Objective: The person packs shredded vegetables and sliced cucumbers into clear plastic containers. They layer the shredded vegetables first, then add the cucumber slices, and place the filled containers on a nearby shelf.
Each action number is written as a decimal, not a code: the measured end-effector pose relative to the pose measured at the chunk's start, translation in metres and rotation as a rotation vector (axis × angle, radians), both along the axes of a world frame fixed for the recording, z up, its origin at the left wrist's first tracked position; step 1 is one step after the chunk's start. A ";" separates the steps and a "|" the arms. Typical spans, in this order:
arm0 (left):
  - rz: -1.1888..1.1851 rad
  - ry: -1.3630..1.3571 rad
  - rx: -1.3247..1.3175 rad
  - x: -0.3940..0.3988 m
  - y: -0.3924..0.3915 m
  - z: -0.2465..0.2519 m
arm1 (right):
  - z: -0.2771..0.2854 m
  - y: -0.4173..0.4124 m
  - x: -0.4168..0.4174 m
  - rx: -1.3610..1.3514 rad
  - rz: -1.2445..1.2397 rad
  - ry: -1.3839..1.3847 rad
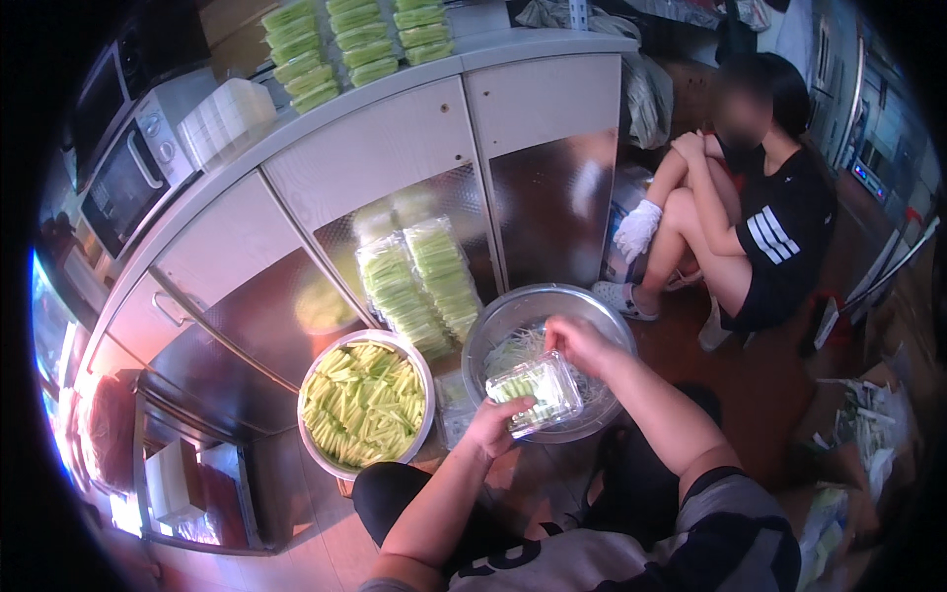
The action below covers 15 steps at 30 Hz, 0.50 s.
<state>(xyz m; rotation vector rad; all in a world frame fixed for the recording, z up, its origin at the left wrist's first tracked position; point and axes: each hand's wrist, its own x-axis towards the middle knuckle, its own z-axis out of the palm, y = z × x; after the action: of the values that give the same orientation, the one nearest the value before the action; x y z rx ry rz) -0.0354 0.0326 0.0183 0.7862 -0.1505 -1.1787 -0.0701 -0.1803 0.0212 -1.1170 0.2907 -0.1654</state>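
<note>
My left hand [492,428] grips a clear plastic tray [568,388] at its near left end, thumb on top. Cut green vegetable sticks [514,390] show through the shiny top. The far edge of this tray is close to the fingers of my right hand [584,346]; whether they pinch anything is not clear. Below both hands stands a wide metal basin [494,317] with thin pale shreds [510,348] inside. To its left, a second metal bowl [430,392] is full of yellow-green sticks [362,407].
Stacked wrapped trays of green sticks [414,281] stand behind the basin, against a cabinet [370,148]. More packs [362,41] line the countertop. A person [769,177] with one white glove [638,229] crouches at right. Vegetable scraps [873,429] lie at far right.
</note>
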 end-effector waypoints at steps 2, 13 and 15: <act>0.008 -0.013 0.063 0.006 0.002 0.008 | 0.031 -0.010 -0.006 0.350 0.057 -0.194; 0.753 -0.057 -0.003 0.019 -0.009 0.005 | 0.018 0.063 -0.009 -0.293 -0.006 0.066; 0.683 -0.120 -0.005 0.008 -0.015 0.006 | 0.024 0.079 -0.013 -0.214 0.126 0.052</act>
<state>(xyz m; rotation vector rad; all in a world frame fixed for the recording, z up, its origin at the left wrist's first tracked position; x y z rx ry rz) -0.0271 0.0179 0.0244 0.8141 0.0208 -0.4859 -0.0830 -0.1017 0.0451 -1.3495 0.2525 -0.0563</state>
